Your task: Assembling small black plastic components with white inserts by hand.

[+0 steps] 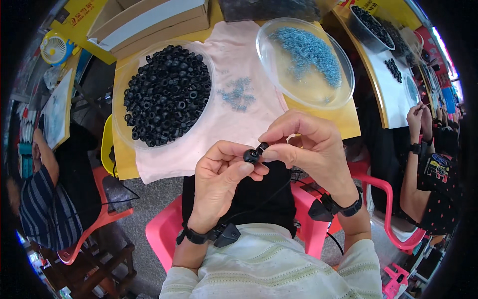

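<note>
My left hand [217, 174] pinches a round black plastic piece with a hole [251, 156] between thumb and fingers. Close against it, the thumb and forefinger of my right hand [314, 144] grip a smaller black piece [262, 147]; whether the two touch, I cannot make out. Beyond my left hand, a clear round tray [213, 102] is heaped with black hollow plastic pieces [169, 94]. Tiny bluish metallic pieces [238, 94], perhaps springs, lie scattered on a pale pink cloth [234, 55]. More of them [311, 52] fill part of another clear tray [280, 89] at the far right.
The cloth covers much of a yellow table [348, 119]. At its far side stand a cardboard box [154, 30] and a dark bag [269, 9]. People sit on both sides, one with a striped sleeve [45, 199] at left. A pink chair [164, 224] is beneath me.
</note>
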A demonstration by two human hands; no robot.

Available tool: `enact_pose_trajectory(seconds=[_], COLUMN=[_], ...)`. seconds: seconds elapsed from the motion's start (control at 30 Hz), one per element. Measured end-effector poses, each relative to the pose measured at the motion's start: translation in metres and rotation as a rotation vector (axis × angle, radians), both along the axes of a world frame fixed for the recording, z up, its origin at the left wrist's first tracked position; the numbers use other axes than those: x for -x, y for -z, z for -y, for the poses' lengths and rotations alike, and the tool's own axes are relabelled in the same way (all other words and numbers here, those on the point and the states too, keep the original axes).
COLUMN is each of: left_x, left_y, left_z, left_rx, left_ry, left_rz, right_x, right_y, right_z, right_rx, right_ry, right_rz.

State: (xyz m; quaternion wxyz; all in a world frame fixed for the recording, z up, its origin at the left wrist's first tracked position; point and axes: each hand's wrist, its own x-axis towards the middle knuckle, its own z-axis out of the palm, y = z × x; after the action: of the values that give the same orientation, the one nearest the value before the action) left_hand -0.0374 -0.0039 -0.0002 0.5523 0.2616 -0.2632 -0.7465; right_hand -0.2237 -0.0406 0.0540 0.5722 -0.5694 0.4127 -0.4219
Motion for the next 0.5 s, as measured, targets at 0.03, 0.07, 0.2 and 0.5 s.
enact_pose_trajectory(seconds=[0.03,0.07,0.2,0.5], left_x=[0.002,0.004,0.0,-0.002], left_y=[-0.002,-0.006,-0.001,0.001], left_z=[0.0,-0.001,-0.001,-0.003], left_rx=[-0.011,-0.021,0.004,-0.041], left_ry=[-0.016,-0.031,0.001,0.026], left_rz=[0.037,0.075,0.035,0.019], right_x=[0.0,0.0,-0.001,-0.002], right_y=[0.001,0.002,0.004,0.015], right_z=[0.0,0.0,0.0,-0.001], right_rx=[0.016,0.031,0.049,0.168], right_ry=[-0.002,-0.003,-0.015,-0.032], right_rz=[-0.011,-0.021,-0.037,-0.004])
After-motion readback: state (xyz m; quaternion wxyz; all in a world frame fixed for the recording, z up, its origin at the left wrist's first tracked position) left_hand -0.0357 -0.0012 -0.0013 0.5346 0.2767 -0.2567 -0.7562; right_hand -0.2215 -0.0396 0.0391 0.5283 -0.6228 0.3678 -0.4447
